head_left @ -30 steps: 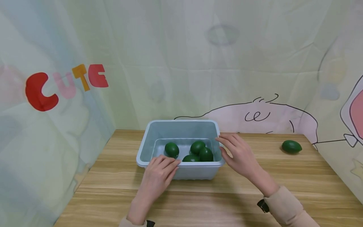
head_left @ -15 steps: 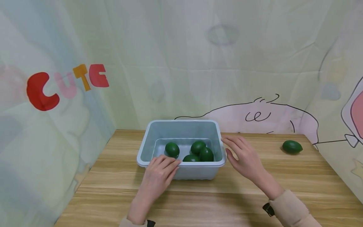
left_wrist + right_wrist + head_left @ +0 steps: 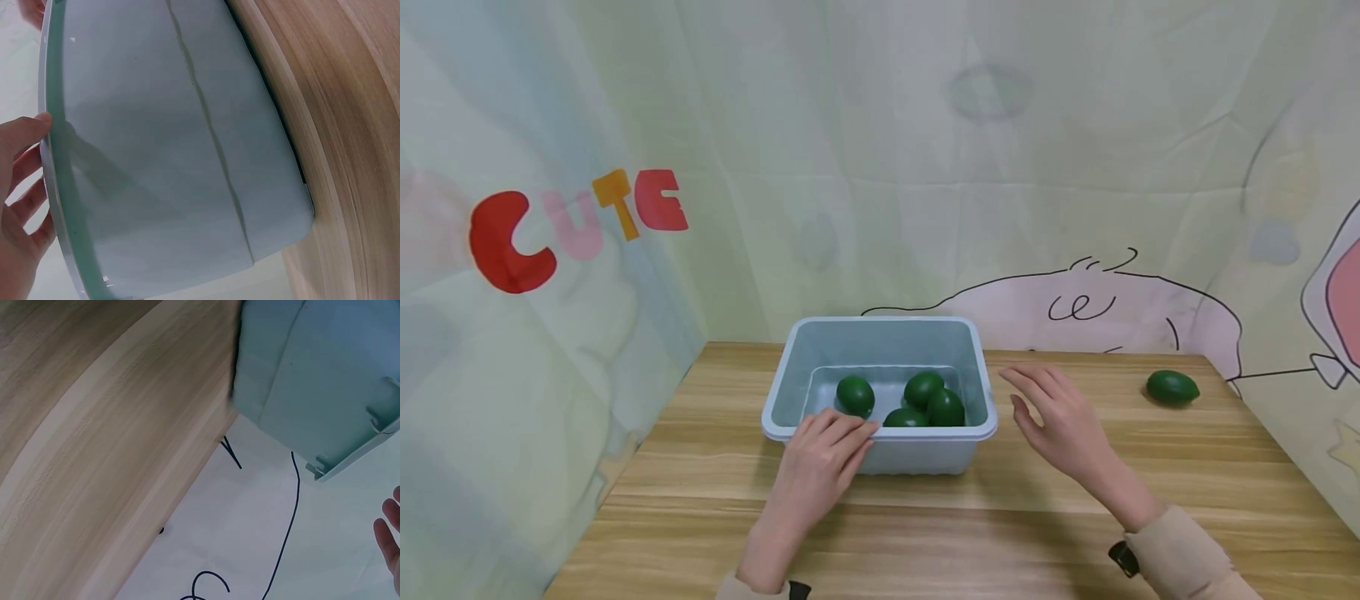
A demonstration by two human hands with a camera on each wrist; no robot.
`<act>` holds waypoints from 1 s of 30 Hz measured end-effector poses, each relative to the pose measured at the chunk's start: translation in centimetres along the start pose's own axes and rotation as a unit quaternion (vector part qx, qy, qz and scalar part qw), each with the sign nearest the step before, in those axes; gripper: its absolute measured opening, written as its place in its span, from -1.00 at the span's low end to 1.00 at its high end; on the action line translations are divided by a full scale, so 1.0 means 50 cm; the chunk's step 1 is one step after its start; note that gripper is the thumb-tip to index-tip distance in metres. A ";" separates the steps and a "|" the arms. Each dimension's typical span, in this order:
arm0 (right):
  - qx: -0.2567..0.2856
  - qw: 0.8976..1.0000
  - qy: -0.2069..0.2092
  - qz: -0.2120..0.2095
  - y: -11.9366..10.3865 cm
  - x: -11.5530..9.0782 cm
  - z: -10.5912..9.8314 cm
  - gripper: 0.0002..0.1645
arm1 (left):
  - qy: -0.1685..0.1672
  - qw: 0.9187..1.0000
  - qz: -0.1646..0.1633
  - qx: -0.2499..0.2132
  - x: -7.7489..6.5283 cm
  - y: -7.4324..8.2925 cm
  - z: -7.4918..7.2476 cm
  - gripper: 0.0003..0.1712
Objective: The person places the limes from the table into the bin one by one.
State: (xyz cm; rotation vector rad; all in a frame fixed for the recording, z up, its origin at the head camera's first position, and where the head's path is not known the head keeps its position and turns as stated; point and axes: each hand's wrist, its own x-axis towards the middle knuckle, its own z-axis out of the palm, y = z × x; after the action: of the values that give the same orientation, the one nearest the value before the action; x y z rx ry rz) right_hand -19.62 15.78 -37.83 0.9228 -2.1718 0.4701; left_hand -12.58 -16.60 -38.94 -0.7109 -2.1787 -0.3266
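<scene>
A light blue plastic tub (image 3: 917,454) stands on the table and contains several dark green, lime-like fruits (image 3: 855,395). My left hand (image 3: 823,454) holds the tub's front rim; in the left wrist view its thumb (image 3: 28,130) lies on the outer side and the other fingers reach behind the rim. To the right of the tub, my right hand (image 3: 1063,421) hovers apart from it, fingers loosely bent and nothing in them. In the right wrist view only its fingertips (image 3: 387,540) show at the right edge, below the tub (image 3: 325,375).
One more green fruit (image 3: 1172,388) lies on the wooden table (image 3: 925,533) at the back right. Printed curtains (image 3: 880,167) hang behind the table and along both sides. The tub's far side is close to the back edge.
My right hand has come off the tub's right rim and drawn away to the right. The left hand, the tub and the fruits have stayed in place.
</scene>
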 end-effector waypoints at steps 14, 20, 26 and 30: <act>-0.018 1.000 0.004 -0.008 0.027 -0.040 -0.009 -0.58 | 0.004 1.000 0.005 -0.002 0.000 -0.002 0.001 -0.73; -0.034 0.999 0.021 -0.015 0.036 -0.053 -0.010 -0.48 | 0.006 1.000 0.005 -0.002 -0.001 -0.003 0.002 -0.73; -0.044 0.998 0.041 -0.023 0.045 -0.065 -0.011 -0.49 | 0.009 1.000 0.006 -0.002 0.000 -0.002 0.002 -0.74; -0.049 0.998 0.042 -0.021 0.053 -0.075 -0.012 -0.49 | 0.012 1.000 0.008 -0.001 0.000 -0.002 0.001 -0.74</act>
State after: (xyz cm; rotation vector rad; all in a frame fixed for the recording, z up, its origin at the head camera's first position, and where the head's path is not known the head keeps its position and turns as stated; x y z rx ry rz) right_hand -19.46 19.71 -40.32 0.8789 -2.0766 0.3708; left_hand -12.68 -16.65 -38.96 -0.7210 -2.1502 -0.3278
